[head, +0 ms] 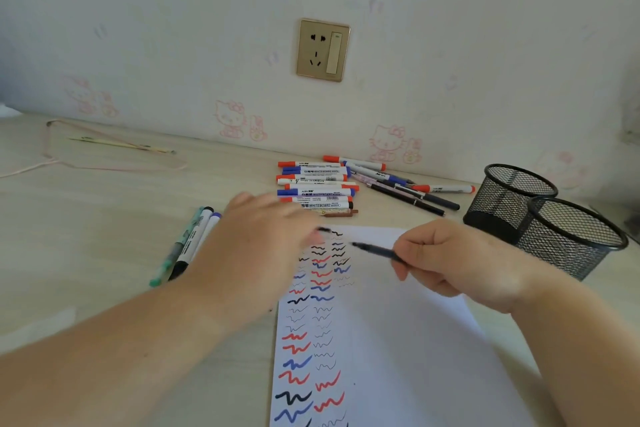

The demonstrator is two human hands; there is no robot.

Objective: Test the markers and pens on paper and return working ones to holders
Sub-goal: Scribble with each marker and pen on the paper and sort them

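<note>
A white sheet of paper (398, 340) lies in front of me, covered with red, blue and black test squiggles. My right hand (460, 260) grips a thin dark pen (374, 251), tip pointing left above the paper. My left hand (263, 243) reaches over the paper's top left corner; a small dark piece, perhaps the pen's cap (323, 229), shows at its fingertips, blurred. A pile of whiteboard markers (317, 189) and dark pens (412, 198) lies behind the paper. Two black mesh holders (568, 236) stand at the right.
Three pens or markers (188, 246) lie side by side left of my left hand. A pink cord and a thin stick (117, 144) rest at the far left near the wall. A wall socket (322, 49) is above the desk.
</note>
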